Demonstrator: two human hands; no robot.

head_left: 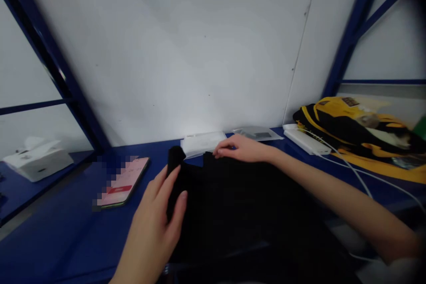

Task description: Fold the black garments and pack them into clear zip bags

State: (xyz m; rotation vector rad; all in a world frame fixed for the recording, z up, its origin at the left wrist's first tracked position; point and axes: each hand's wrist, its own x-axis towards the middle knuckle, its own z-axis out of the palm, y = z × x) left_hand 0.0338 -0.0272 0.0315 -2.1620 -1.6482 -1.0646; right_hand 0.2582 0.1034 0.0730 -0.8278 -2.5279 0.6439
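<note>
A large piece of black cloth (246, 213) lies in front of me over the blue table; its exact kind does not show. At its left edge, my left hand (155, 211) has its fingers around a raised fold (175, 156), with the thumb held apart from the index finger. My right hand (241, 147) pinches the cloth's far edge, fingertips together. A small notch separates the raised fold from the part at my right hand. Dark shade hides most of the cloth's detail.
A phone (124, 182) with a lit pink screen lies to the left, near a tissue box (38, 159). White packets (203, 143) and a clear plastic bag (258, 133) lie by the wall. Rightward are a white power bank (306, 141) with cables and a yellow-black bag (359, 128).
</note>
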